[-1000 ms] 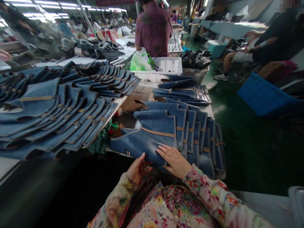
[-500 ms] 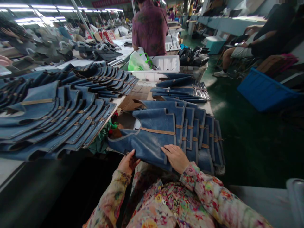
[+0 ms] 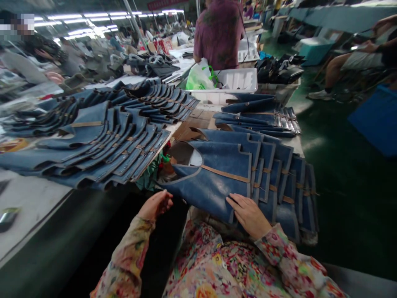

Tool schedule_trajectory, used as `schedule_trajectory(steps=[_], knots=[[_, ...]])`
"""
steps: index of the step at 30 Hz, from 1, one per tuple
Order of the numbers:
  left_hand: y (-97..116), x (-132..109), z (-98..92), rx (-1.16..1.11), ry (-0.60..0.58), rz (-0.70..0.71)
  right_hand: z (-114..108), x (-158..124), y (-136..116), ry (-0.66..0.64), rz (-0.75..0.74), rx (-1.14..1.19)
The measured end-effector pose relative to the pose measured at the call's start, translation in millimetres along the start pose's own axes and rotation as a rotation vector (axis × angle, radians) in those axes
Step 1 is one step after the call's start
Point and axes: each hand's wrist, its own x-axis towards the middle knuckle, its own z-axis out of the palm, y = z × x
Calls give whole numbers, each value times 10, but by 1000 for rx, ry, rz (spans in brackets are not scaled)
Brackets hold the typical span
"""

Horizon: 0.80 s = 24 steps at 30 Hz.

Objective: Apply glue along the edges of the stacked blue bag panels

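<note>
Under my right hand [image 3: 249,215] lies the top blue leather-like panel [image 3: 214,190], with grey edging, a curved cut-out and a tan strip. That hand is open, its fingers stretched flat over the panel's near right part. My left hand [image 3: 156,205] is at the panel's near left edge, close to its pointed end. Its fingers are curled together, and I cannot make out whether they pinch the edge. More panels of the same kind [image 3: 287,198] lie fanned out beneath and to the right, each showing a tan strip.
A larger fan of blue panels [image 3: 124,145] covers the table on the left. Folded blue pieces [image 3: 257,118] lie farther back, before a white crate [image 3: 238,78] with a green-and-white bag [image 3: 200,76]. A person [image 3: 218,35] stands behind it. A blue bin [image 3: 375,120] is at right.
My left hand has slid left along the panel's near edge, its fingers curling closer. My right hand stays on the panel, fingers flat. The whole view has shifted as my head turned left.
</note>
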Motion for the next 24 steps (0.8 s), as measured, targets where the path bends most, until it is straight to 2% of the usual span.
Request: schedule_trajectory(steps=[3,6,10,14,18,19,21,23,24], knots=[[270,247,-105,50,156,319,-22,57,6,-7,-60,16],[424,619,-89,298,290,502,-51,139,-39,-15,-65,45],[556,1043,24,644,433,489,-62,193,-108,-52,-27,73],[675,1245,214,698,431,465,-73,157,-123,-123,6,107],[700,1246,302,742,330,565,-103,106,-105,-181,56,160],[709,1199,296,766,300,653,-109,94,-100,-188,71,173],[766,1016,279,827,286,920,-125,73,-88,-197,91,207],[889,706,294,853,356,1205,-159,58,-65,-219,93,266],[967,516,329,813,416,1287,-186,53,-48,-234,89,311]])
